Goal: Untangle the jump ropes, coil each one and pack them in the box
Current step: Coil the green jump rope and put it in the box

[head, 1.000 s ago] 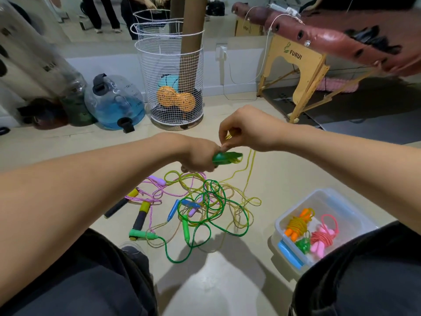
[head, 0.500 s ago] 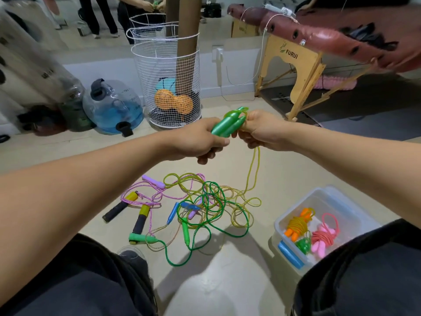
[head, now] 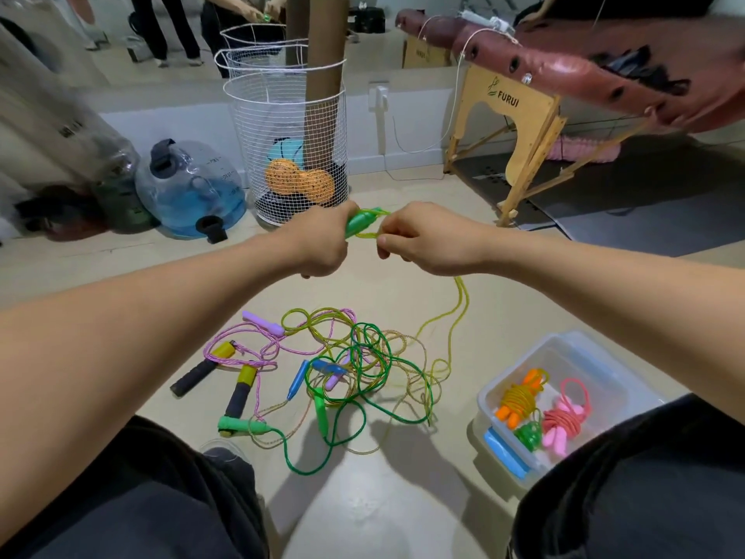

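— What worries you, watching this?

— The left hand (head: 322, 246) is clamped round the green handles (head: 360, 223), and the right hand (head: 419, 246) pinches the yellow-green rope (head: 457, 312) just beside them. That rope runs down from the right hand into the tangle (head: 363, 365) on the floor (head: 403, 518). If the wrapping goes on while the tail is caught under the dark green rope (head: 387, 413), I'd guess it drags the whole heap along or tightens a knot.

— And the rest of the heap?

— At the left of it lie the black-and-yellow handles (head: 238, 391) with pink cord (head: 242, 334), then blue handles (head: 312, 371) mid-pile; a hard pull could knot those in too.

— Where does it all go?

— Into the clear box (head: 596, 349) at the right, by the person's knee, already holding three coiled ropes: orange (head: 520, 399), green (head: 529, 434), pink (head: 562, 423).

— The room?

— Pale smooth floor; at the back wall a water jug (head: 189, 187), a wire basket (head: 288, 127), then a folding massage table (head: 564, 70).
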